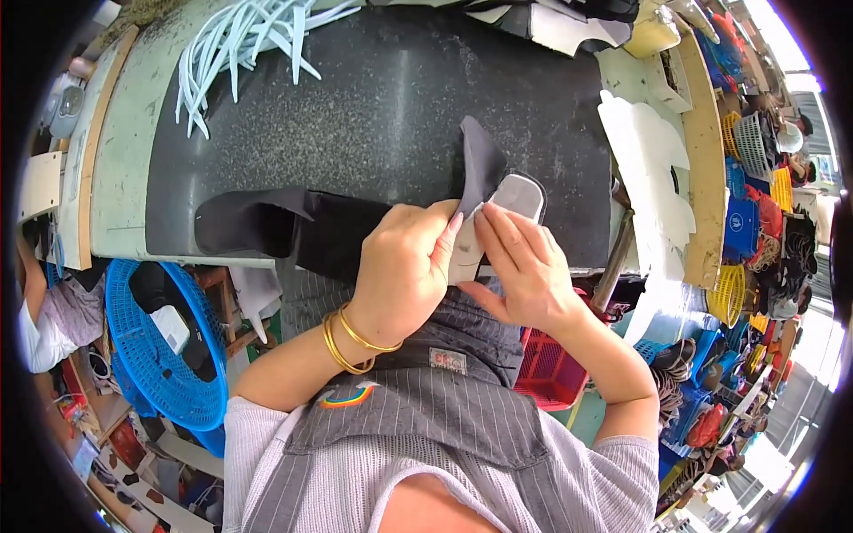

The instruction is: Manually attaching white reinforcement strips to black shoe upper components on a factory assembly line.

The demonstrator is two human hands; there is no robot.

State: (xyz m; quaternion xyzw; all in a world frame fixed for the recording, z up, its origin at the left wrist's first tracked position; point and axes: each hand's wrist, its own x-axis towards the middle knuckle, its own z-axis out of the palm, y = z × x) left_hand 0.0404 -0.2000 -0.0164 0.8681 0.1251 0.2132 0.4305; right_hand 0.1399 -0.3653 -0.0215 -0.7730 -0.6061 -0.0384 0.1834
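Observation:
A light grey, sole-shaped insole (522,196) lies face up at the front edge of the table, with dark material around its rim. A dark grey flap of shoe upper (480,160) stands up beside it. My left hand (410,258) is closed, thumb and fingers pinching the edge of this upper against the insole's left side. My right hand (526,266) grips the insole from the right, fingertips on its face near the pinched edge, thumb lower down. Left of my hands lies a long black piece of upper (258,222); whether it joins the flap is hidden.
Beneath the work is a black mat (373,115) on a pale green table. Light blue strips (253,49) lie at the far left, white sheet pieces (649,169) at the right. A blue basket (164,355) stands left, a red basket (546,377) below the table edge.

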